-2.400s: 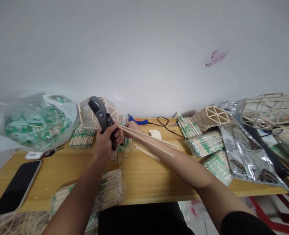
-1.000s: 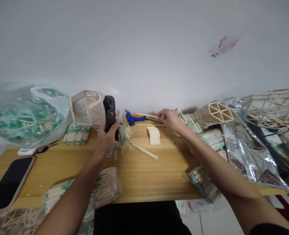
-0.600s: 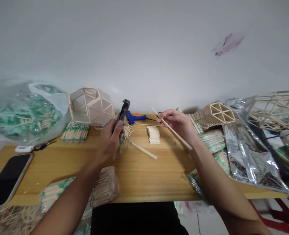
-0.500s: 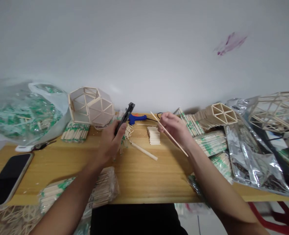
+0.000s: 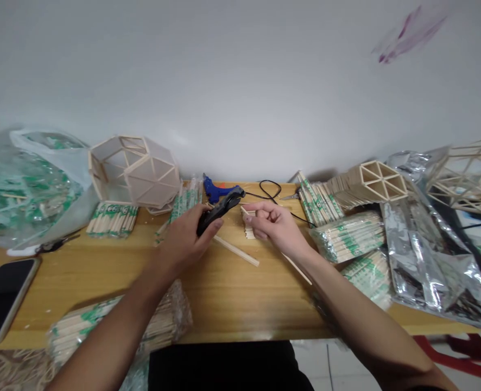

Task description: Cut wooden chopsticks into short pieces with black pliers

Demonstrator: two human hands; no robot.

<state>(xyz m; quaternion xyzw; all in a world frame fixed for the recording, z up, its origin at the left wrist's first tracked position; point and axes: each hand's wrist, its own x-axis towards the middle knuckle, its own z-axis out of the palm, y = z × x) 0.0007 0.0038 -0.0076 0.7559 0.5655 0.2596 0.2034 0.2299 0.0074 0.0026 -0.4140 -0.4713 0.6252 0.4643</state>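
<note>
My left hand (image 5: 189,233) is wrapped round a black hand tool (image 5: 221,209), its head pointing up and to the right. The fingers of my right hand (image 5: 272,225) pinch a thin wooden stick (image 5: 297,270), which runs under the hand down to the right; its tip shows near the tool's head. Partly behind my right hand lies a small stack of short sticks (image 5: 249,232). Another pale stick (image 5: 238,251) rests on the wooden table (image 5: 232,304) between the hands. Behind the tool sits a blue glue gun (image 5: 218,190).
To the left are a phone (image 5: 7,298), a hexagonal wooden frame (image 5: 137,171) and a plastic bag (image 5: 32,184). Wrapped stick bundles (image 5: 352,236), hexagonal pieces (image 5: 381,182) and a silver bag (image 5: 440,271) stand right. Another bundle (image 5: 163,320) is under my left forearm.
The tool in my left hand has tilted down to the right. My right hand has moved left and lower with the stick, closer to the tool. The view has shifted slightly.
</note>
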